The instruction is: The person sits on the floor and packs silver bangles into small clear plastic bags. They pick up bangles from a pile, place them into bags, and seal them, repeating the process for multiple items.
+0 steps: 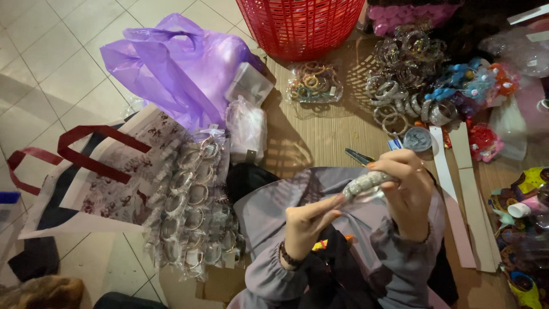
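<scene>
A red plastic basket [300,26] stands at the top, on brown cardboard [320,134]. Left of it lies a crumpled purple plastic bag [171,66]. Below that, a patterned paper bag with dark red handles [114,171] rests on the tiled floor [40,68], with packaged bangles [191,212] spread over its right edge. A small clear packet of coloured rings [314,83] lies under the basket, near a heap of loose silver bangles [400,86]. Pale card strips [466,194] lie at the right.

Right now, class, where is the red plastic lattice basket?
In the head view, the red plastic lattice basket stands at the top centre, right of the crumpled purple plastic bag, just above a clear packet of coloured rings.
</scene>
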